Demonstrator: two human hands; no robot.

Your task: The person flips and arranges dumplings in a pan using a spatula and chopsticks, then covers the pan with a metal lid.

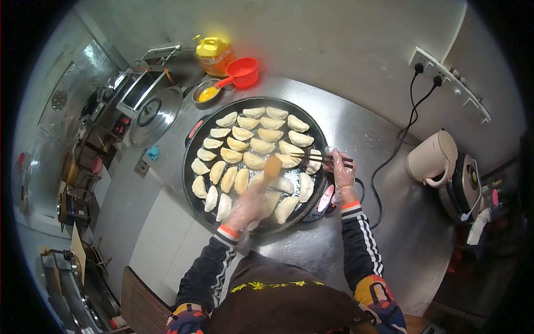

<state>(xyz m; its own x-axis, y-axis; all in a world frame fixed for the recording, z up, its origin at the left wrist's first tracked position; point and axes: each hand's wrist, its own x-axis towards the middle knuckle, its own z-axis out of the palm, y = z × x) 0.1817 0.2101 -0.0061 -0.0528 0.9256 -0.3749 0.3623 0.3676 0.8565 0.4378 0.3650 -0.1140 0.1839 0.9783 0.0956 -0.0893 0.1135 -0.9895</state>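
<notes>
A wide black pan [188, 167] holds several half-moon dumplings [254, 161], some golden on top and others pale. My left hand [247, 210], in a clear plastic glove and blurred, is closed on a wooden spatula [272, 167] over the near part of the pan. Gloved in the same way, my right hand [340, 168] grips dark chopsticks [311, 157] at the pan's right rim. Their tips reach dumplings on the right side. My left hand and the spatula partly cover the dumplings below them.
Behind the pan stand a metal bowl of yellow liquid [207, 93], a red dipper [243, 72] and a yellow jug [213, 54]. A large lid [158, 114] leans at the left. On the right are a kettle [432, 158] and black cords [384, 164] along the steel counter [389, 222].
</notes>
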